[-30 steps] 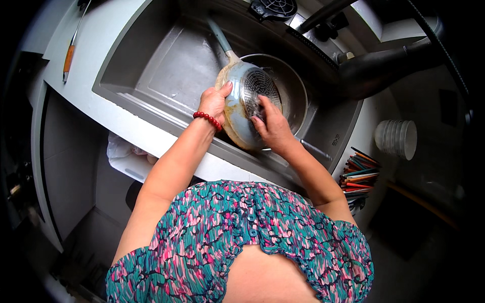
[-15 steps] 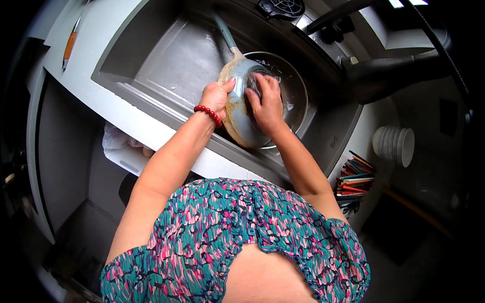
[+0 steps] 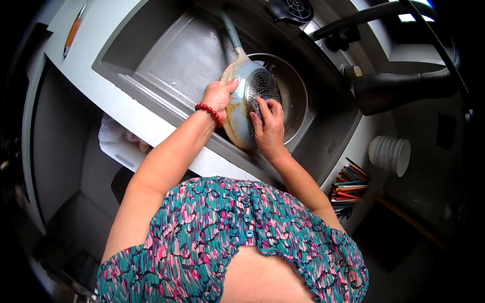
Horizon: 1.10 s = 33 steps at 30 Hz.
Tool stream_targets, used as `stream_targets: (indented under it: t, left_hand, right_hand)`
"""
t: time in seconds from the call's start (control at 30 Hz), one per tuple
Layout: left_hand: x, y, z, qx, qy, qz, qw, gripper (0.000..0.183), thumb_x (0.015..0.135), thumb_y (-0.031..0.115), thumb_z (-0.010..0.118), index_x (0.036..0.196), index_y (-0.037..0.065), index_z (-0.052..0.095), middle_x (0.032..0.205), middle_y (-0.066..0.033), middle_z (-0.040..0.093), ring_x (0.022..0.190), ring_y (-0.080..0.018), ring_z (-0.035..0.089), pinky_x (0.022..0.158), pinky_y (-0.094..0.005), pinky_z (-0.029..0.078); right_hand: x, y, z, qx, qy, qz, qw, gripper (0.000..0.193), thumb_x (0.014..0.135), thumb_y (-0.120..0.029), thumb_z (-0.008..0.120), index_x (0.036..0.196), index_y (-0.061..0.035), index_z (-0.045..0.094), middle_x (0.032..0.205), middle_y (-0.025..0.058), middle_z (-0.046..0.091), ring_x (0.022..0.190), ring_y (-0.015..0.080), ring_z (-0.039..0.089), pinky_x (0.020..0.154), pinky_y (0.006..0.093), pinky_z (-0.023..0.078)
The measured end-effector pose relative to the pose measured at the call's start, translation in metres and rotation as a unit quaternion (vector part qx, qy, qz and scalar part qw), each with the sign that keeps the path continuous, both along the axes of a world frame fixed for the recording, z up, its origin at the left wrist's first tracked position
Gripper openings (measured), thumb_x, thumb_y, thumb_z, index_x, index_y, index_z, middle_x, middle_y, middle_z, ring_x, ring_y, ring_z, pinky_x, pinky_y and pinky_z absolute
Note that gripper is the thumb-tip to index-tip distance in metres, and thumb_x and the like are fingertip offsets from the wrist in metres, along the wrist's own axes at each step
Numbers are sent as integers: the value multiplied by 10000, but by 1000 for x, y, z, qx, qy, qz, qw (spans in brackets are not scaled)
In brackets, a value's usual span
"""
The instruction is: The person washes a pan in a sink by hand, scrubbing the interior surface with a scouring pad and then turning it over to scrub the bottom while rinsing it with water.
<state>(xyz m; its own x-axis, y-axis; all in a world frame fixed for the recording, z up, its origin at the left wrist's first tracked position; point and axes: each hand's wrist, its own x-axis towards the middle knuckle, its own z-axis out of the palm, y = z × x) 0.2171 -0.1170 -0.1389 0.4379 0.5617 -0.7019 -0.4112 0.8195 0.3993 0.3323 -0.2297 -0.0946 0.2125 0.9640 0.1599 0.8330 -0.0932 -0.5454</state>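
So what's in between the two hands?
In the head view, the frying pan lies there: its pale blue, brown-stained outside shows between the left hand, gripping near the rim, and the right hand, at its underside.

A pan (image 3: 243,108) overlaps the basin (image 3: 295,101) in the sink (image 3: 169,65) (bowls (image 3: 389,155) to the right).

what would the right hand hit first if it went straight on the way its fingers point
Most likely the dark patterned base of the pan: the right hand has its fingertips on or very near it, though depth is unclear here.
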Motion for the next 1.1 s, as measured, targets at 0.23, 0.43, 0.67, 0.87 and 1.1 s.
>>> stream_targets:
  t: [0.23,0.43,0.67,0.87,1.1]
  left_hand:
    - [-2,5,3,7,-23,-11,1000,308,955,174,570,1144,-66,535,1055,-173,632,945,-256,619,845,-404,511]
    - [-3,3,-9,-1,-1,-23,1000,293,946,159,583,1129,-64,535,1019,-164,636,913,-241,619,819,-403,512]
    - [-1,3,1,17,-8,-2,1000,308,936,152,606,1122,-82,531,1006,-169,637,903,-250,630,818,-420,524]
    - [0,3,1,24,18,-15,999,346,937,150,603,1138,-114,507,1051,-200,625,944,-267,628,850,-424,520]
    - [-1,4,7,6,2,-21,1000,333,970,183,547,1151,-95,512,1123,-189,611,1015,-273,608,912,-431,487]
  right_hand:
    - [-17,62,2,45,-37,-23,998,398,834,-133,664,1212,-49,571,1121,193,503,985,376,502,828,437,456]
    - [-24,-10,10,-1,-33,66,997,451,792,-88,703,1226,-47,589,1113,189,510,991,347,522,842,406,454]
    - [2,35,-4,42,126,-39,990,370,861,-114,661,1203,8,591,1076,166,579,997,273,570,881,343,456]
    - [113,22,-81,-79,300,-212,927,478,881,-285,618,1235,32,563,1203,222,585,1114,320,567,970,366,427]
    - [135,-18,-132,-210,220,-295,906,569,872,-314,586,1326,14,490,1187,244,591,1139,386,540,1009,398,397]
